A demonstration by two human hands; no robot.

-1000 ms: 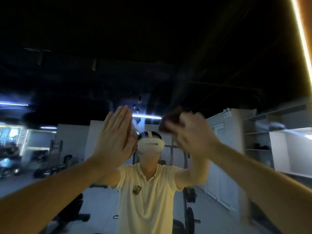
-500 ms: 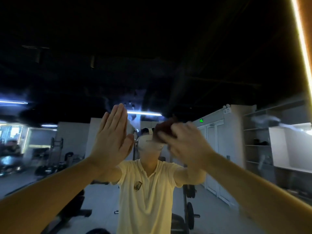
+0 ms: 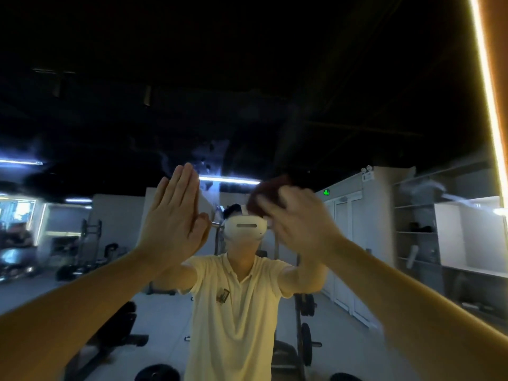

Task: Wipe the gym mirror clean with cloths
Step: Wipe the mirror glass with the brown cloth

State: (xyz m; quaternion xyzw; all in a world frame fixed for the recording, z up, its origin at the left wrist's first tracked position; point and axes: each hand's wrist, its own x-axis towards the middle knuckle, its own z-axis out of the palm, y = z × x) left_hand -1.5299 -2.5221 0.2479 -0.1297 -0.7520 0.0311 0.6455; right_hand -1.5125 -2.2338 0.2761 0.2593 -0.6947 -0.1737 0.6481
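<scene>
Cloth (image 3: 270, 192) in right hand (image 3: 299, 224) higher on mirror (image 3: 247, 78); left hand (image 3: 176, 215) stays flat.

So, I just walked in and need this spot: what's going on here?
A person faces the gym mirror, cleaning it. Their right hand holds a bunched dark red cloth against the glass; that hand is blurred. Their left hand lies flat on the glass beside it, fingers straight; whether a cloth sits under it cannot be told. Hazy streaks show on the glass, so the job looks unfinished.
</scene>
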